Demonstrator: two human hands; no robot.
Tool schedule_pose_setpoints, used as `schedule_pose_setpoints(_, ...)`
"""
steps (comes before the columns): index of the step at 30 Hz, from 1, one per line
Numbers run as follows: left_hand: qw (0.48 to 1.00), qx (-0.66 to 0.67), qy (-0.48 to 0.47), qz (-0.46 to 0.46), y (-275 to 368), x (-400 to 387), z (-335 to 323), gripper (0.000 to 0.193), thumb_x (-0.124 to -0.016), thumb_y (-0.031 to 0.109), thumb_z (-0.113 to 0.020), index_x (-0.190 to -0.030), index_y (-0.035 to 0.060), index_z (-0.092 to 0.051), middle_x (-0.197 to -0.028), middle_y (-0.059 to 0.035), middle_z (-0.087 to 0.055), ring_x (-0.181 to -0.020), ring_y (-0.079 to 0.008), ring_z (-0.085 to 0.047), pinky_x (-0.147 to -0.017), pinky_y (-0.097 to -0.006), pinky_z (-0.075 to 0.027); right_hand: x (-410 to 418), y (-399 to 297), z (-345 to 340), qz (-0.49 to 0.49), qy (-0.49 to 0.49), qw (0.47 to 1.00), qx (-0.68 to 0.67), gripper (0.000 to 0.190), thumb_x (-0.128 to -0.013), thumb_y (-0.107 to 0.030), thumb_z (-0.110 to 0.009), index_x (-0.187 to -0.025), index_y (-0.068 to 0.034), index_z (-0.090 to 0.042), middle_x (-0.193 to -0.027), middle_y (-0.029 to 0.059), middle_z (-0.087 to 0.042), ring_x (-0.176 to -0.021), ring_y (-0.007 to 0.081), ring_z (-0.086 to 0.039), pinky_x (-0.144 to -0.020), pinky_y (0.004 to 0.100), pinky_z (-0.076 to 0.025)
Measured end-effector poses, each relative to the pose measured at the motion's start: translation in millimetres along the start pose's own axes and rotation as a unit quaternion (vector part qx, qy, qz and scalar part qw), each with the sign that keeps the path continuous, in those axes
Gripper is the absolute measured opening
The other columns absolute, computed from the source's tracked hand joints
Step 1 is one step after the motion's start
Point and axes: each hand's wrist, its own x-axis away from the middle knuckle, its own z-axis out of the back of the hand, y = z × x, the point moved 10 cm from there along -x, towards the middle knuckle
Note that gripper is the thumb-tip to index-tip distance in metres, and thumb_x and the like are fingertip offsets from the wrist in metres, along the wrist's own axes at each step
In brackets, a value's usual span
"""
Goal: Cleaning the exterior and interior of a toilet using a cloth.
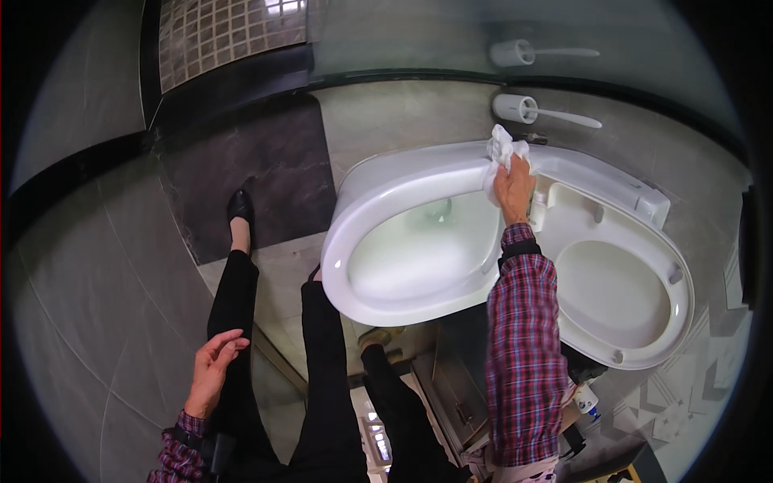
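Note:
My right hand [514,188] grips a crumpled white cloth or tissue [505,147] at the back rim of a white toilet bowl [356,208]. The bunched white material shows beyond my fingers, and my palm faces down. Beside that hand stands the raised toilet seat and lid [679,302], close to the hinge area. Some water lies inside the bowl. My left hand [214,365] hangs over my left thigh, holding nothing, with its fingers loosely bent and slightly apart.
A toilet brush [564,116] rests in its white holder [513,108] by the glass panel [398,42], which reflects it. A dark mat [272,169] covers the floor at left. Another person's leg and shoe [380,338] are near a dark cabinet [462,374].

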Motion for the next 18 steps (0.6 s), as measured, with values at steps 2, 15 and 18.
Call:
schedule_pose_setpoints(2, 1.000, 0.009, 0.010, 0.012, -12, 4, 9, 0.028, -0.089, 0.018, -0.048, -0.111, 0.0021, -0.054, -0.098, -0.0050, -0.060, -0.092, -0.0109, -0.054, -0.081, -0.0236, -0.039, 21, -61, -7, -0.004, -0.035, 0.999, 0.005, 0.033, -0.076, -0.016, -0.051, -0.108, -0.008, -0.054, -0.115, 0.0138, -0.048, -0.107, 0.0381, -0.041, -0.081, 0.0469, -0.043)
schedule_pose_setpoints(15, 0.993, 0.103, 0.044, -0.033, 23, 5, 32, 0.027, -0.089, 0.017, -0.047, -0.111, 0.0022, -0.054, -0.097, -0.0060, -0.061, -0.091, -0.0109, -0.054, -0.081, -0.0238, -0.040, 333, -326, -36, 0.165, -0.523, 0.787, -0.283, 0.018, -0.067, -0.017, -0.061, -0.083, -0.010, -0.063, -0.081, 0.0148, -0.060, -0.075, 0.0341, -0.056, -0.068, 0.0392, -0.045)
schedule_pose_setpoints(18, 0.988, 0.132, 0.067, -0.034, 9, -3, 49, 0.027, -0.090, 0.015, -0.047, -0.111, 0.0009, -0.054, -0.096, -0.0060, -0.061, -0.090, -0.0097, -0.053, -0.081, -0.0217, -0.040, 268, -319, 44, 0.210, -0.409, 0.803, -0.380, 0.022, -0.067, -0.007, -0.059, -0.089, -0.010, -0.062, -0.087, 0.0128, -0.060, -0.080, 0.0325, -0.054, -0.069, 0.0387, -0.044)
